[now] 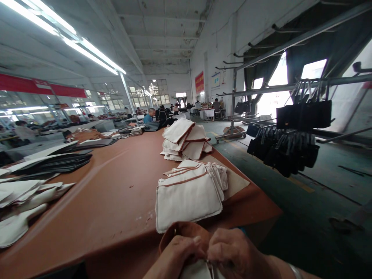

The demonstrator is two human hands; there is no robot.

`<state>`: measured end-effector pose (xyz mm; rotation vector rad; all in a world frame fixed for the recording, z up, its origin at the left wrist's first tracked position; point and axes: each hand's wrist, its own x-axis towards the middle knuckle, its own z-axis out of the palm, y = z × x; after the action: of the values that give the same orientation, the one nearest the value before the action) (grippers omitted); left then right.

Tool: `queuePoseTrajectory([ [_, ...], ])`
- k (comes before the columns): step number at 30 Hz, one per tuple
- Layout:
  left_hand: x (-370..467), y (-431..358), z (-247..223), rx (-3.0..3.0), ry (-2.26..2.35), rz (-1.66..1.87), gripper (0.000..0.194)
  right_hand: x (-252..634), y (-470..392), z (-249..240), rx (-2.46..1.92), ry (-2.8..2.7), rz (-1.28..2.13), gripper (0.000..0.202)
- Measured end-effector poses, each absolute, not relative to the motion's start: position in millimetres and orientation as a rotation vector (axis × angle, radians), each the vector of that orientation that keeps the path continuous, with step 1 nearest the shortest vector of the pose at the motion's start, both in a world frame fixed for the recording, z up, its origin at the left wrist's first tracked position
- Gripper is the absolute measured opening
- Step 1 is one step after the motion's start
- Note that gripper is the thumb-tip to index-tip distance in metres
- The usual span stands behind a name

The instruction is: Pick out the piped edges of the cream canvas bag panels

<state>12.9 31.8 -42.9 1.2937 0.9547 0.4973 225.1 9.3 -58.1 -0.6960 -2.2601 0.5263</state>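
Close to my body at the bottom of the view, my left hand (181,250) and my right hand (232,248) meet with their fingers pinched. Between and below them is a white cloth piece (197,270), which both grip near a dark edge or seam. A curved brown leather band (186,228) arches just behind the fingers, seemingly part of the same piece. What exactly lies between the fingertips is hidden. Directly beyond stands a stack of white fabric pouches (186,197) with brown trim, leaning on one another. Farther back lies a second pile of similar white pouches (177,131).
A brown-covered table (116,190) stretches ahead, its right edge dropping to the green floor. Black sheets (55,164) and white cloth pieces (20,197) lie along the left. To the right, a metal rack (232,93) carries black bags (303,114). A person in blue (149,116) sits farther off.
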Motion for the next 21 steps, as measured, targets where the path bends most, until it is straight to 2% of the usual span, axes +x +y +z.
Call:
queuePoseTrajectory([
  [5,11.7,26.8,-44.5,1.301,0.943,0.422,0.065,232.3,6.6,-59.0,-0.652,-2.479,0.181,0.033],
  [8,11.1,25.5,-40.9,1.391,0.957,0.385,0.07,231.7,2.5,-52.1,-0.628,-2.48,0.188,0.037],
  [15,3.0,16.5,-6.6,1.669,0.952,0.436,0.06,230.4,1.3,-23.3,-0.898,-1.75,1.264,0.047],
  [18,2.4,15.9,5.1,1.801,0.948,0.408,0.06,232.5,9.8,-5.5,-0.861,-1.796,1.527,0.052],
  [21,3.1,16.0,11.5,1.879,0.92,0.383,0.06,232.7,14.8,8.9,-0.798,-1.875,1.623,0.057],
])
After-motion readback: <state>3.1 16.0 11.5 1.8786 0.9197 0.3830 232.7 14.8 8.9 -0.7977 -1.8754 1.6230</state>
